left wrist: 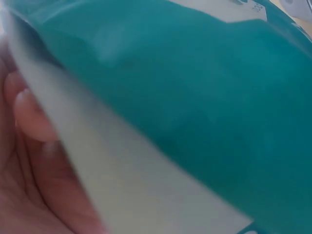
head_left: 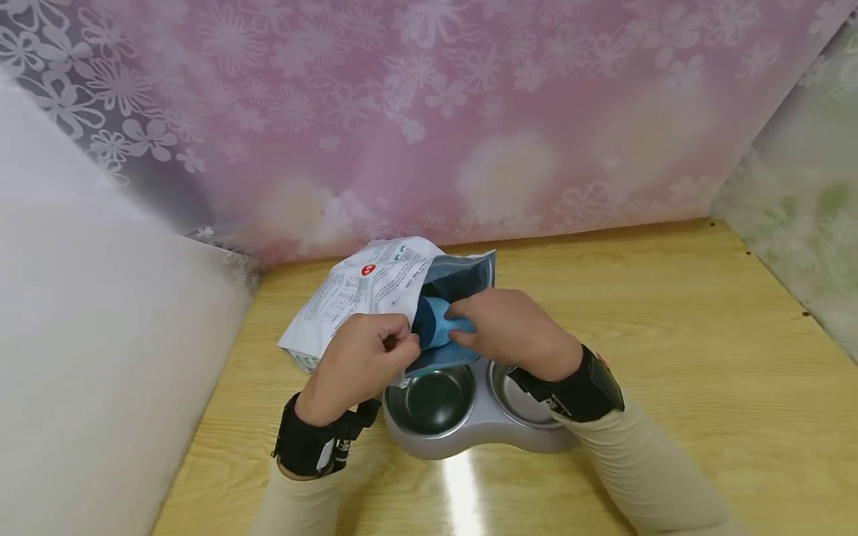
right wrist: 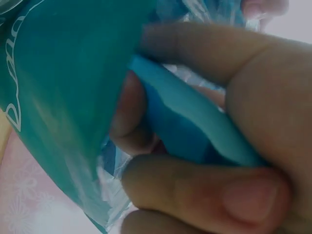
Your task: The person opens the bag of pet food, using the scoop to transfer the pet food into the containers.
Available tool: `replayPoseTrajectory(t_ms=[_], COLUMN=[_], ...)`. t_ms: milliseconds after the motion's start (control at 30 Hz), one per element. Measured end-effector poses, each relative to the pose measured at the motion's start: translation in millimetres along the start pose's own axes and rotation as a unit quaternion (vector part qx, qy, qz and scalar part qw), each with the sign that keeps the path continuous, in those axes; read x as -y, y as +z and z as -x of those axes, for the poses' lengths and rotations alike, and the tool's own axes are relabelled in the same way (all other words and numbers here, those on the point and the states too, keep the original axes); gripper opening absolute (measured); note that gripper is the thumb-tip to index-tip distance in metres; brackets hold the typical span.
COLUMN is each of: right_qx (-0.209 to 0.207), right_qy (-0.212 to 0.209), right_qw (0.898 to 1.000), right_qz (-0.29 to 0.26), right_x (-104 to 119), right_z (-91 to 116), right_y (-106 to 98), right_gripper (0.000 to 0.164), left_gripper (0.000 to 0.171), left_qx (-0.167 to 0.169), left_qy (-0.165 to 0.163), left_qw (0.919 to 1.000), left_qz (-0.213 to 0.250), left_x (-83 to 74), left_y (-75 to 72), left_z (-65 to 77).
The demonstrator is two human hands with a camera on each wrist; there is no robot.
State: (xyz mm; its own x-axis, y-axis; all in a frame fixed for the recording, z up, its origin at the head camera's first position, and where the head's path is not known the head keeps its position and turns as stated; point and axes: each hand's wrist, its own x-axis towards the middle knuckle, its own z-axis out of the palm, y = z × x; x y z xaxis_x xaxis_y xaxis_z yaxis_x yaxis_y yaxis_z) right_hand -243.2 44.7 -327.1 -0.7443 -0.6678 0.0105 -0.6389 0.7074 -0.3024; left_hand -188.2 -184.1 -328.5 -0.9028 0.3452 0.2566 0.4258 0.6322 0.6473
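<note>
A white and teal printed bag (head_left: 355, 290) lies tilted, its mouth facing right and gaping. My left hand (head_left: 362, 361) pinches the near edge of that mouth; in the left wrist view curled fingers (left wrist: 36, 117) show behind the bag's edge. At the opening, my right hand (head_left: 512, 327) grips a light blue scoop (head_left: 439, 311) between thumb and fingers, partly inside the bag. The right wrist view shows the fingers round the scoop's blue wall (right wrist: 187, 105), close beside the teal side of the bag (right wrist: 73, 83). The bag's contents are hidden.
Just below the bag mouth stands a grey double pet feeder (head_left: 482, 439) with two round metal bowls, the right one partly covered by my right wrist. It rests on a wooden table (head_left: 704, 372). A pink floral curtain (head_left: 402, 149) hangs behind, and a white wall (head_left: 100, 313) stands left.
</note>
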Motion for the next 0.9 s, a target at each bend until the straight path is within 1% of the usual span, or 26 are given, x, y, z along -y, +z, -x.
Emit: replayPoseTrajectory(t_ms=[133,200,300,467,633,767,900], right_qx=[0.012,0.008,0.002,0.005,0.002,-0.007,-0.012], right_qy=[-0.013,-0.017,-0.017,-0.021,-0.022,-0.029,-0.030], right_qw=[1.000,1.000,1.000,1.000,1.000,0.999,0.999], right_qz=[-0.001,-0.003,-0.007,-0.013,-0.021,-0.017,-0.011], right_x=[2,3,2,0,-3,-4,-2], right_z=[0,-1,-1,-1,-2,-3,-6], right_y=[-1,-1,0,4,7,11,15], right_gripper=[0.017,0.012,0.010,0.011,0.013,0.014,0.018], left_gripper=[0.039,0.040,0.040,0.041,0.041,0.042,0.043], left_qx=[-0.003,-0.002,0.001,0.008,0.002,-0.010,-0.043], left_qy=[0.004,0.005,0.006,0.004,0.009,0.007,0.000], left_qw=[1.0000,1.0000,1.0000,0.9999,0.9999,0.9999,0.9991], left_qz=[0.000,-0.002,-0.001,0.005,0.005,0.006,-0.001], left_x=[0.6,0.4,0.0,0.3,0.8,2.0,4.9], left_y=[-1.0,-1.0,0.3,4.3,5.5,3.7,-1.2], left_z=[0.0,-0.7,-1.0,-1.5,-1.3,-1.0,-0.5])
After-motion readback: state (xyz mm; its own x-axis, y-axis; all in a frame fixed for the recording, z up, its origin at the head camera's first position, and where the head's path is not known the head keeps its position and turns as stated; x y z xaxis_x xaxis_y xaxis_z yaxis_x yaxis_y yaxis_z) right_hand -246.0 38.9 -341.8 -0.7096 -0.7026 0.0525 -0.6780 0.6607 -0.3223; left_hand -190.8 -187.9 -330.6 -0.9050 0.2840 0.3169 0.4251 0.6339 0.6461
